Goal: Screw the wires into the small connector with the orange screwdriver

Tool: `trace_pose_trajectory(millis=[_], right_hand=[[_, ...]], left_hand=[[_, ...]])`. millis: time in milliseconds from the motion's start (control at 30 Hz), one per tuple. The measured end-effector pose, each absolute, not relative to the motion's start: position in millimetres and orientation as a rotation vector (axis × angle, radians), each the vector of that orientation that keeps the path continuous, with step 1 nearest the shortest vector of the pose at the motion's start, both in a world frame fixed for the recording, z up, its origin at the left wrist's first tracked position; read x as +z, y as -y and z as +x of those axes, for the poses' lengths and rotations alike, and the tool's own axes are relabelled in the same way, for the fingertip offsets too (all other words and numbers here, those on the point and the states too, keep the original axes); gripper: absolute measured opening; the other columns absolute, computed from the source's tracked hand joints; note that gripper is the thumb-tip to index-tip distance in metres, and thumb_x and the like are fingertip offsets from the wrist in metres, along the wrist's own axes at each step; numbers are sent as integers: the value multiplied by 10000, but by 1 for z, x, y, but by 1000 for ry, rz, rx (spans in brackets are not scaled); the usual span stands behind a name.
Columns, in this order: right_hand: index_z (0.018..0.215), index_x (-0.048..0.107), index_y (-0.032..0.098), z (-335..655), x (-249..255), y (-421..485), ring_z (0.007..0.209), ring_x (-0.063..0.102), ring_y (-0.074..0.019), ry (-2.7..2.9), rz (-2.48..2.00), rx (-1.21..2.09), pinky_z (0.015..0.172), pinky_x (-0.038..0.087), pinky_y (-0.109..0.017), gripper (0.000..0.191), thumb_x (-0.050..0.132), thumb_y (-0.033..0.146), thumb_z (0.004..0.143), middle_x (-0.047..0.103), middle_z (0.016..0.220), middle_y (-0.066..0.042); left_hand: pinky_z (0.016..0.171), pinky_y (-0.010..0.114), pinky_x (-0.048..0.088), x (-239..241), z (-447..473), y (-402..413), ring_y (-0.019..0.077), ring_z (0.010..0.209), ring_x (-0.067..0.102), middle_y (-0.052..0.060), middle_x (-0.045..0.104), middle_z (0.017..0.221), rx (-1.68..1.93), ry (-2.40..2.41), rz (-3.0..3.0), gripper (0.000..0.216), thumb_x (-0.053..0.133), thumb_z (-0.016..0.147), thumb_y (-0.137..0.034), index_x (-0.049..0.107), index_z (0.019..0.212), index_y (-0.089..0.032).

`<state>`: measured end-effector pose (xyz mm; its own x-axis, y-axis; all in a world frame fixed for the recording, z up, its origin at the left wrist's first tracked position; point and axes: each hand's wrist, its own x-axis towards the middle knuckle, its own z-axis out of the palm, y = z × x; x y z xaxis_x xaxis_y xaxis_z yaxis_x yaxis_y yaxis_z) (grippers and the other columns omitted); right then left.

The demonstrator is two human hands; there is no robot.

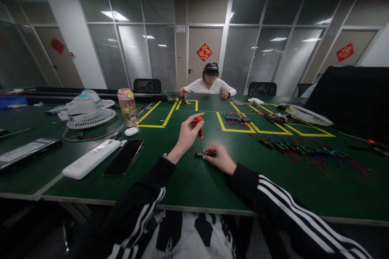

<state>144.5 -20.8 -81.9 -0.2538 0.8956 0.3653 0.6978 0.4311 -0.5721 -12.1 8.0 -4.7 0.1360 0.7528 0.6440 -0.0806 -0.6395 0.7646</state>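
Note:
My left hand (191, 130) is closed around the orange and black handle of a screwdriver (200, 132), which stands upright. The blade's tip meets a small green circuit board (199, 155) lying on the green table. From the right, my right hand (221, 158) pinches the board's end between thumb and fingers. A thin red wire leaves the board's left side. My fingers hide part of the board, so whatever the tip touches is too small to make out.
To the right lie several wired circuit boards (304, 149), with another bundle (237, 119) inside yellow tape. On the left are a phone (124, 158), a white power strip (91, 158), a bottle (128, 107) and white fans (91, 113). A person (209, 83) sits opposite.

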Motion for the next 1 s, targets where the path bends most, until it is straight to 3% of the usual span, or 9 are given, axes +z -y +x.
trace_pose_trajectory(millis=[100, 200, 300, 433, 633, 833, 1000], right_hand=[[855, 719, 182, 144, -82, 21, 706, 548, -152, 2033, -1334, 391, 659, 413, -260, 166, 677, 253, 711, 616, 759, -32], [854, 718, 182, 144, -81, 22, 702, 548, -150, 2036, -1331, 392, 656, 414, -258, 161, 674, 246, 713, 616, 755, -31], [848, 718, 178, 143, -80, 23, 691, 547, -146, 2028, -1340, 394, 648, 413, -255, 158, 676, 236, 708, 610, 744, -29], [846, 717, 175, 143, -79, 24, 689, 542, -144, 2024, -1345, 401, 650, 410, -254, 156, 680, 228, 704, 604, 741, -27], [850, 717, 179, 143, -79, 24, 705, 543, -146, 2033, -1336, 393, 657, 407, -253, 157, 671, 239, 713, 608, 751, -27], [848, 719, 180, 143, -77, 25, 694, 541, -143, 2029, -1355, 401, 649, 410, -251, 161, 670, 244, 709, 603, 748, -24], [855, 719, 180, 143, -78, 25, 703, 544, -149, 2036, -1346, 388, 655, 412, -257, 158, 666, 237, 718, 608, 758, -30]], left_hand=[[790, 241, 458, -4, -13, -8, 133, 884, 588, 59, 608, 1041, 1623, -695, 1791, 285, 573, 805, -282, 641, 1067, -191], [844, 268, 449, -3, -12, -8, 139, 943, 592, 69, 600, 1118, 1527, -597, 1734, 331, 476, 863, -270, 581, 1170, -200], [819, 283, 467, -4, -11, -8, 140, 872, 616, 70, 640, 1035, 1477, -547, 1674, 373, 512, 842, -270, 550, 1201, -178], [754, 242, 473, -5, -12, -7, 129, 826, 592, 50, 632, 971, 1610, -669, 1753, 310, 622, 766, -289, 639, 1057, -185], [812, 274, 461, -3, -13, -7, 143, 889, 609, 68, 631, 1059, 1537, -611, 1701, 331, 469, 866, -287, 588, 1163, -203], [765, 248, 465, -2, -13, -7, 135, 835, 602, 61, 641, 980, 1623, -705, 1695, 303, 610, 775, -290, 649, 1050, -169], [854, 294, 452, -3, -13, -8, 150, 920, 609, 67, 641, 1055, 1528, -591, 1667, 330, 486, 855, -280, 594, 1157, -200]])
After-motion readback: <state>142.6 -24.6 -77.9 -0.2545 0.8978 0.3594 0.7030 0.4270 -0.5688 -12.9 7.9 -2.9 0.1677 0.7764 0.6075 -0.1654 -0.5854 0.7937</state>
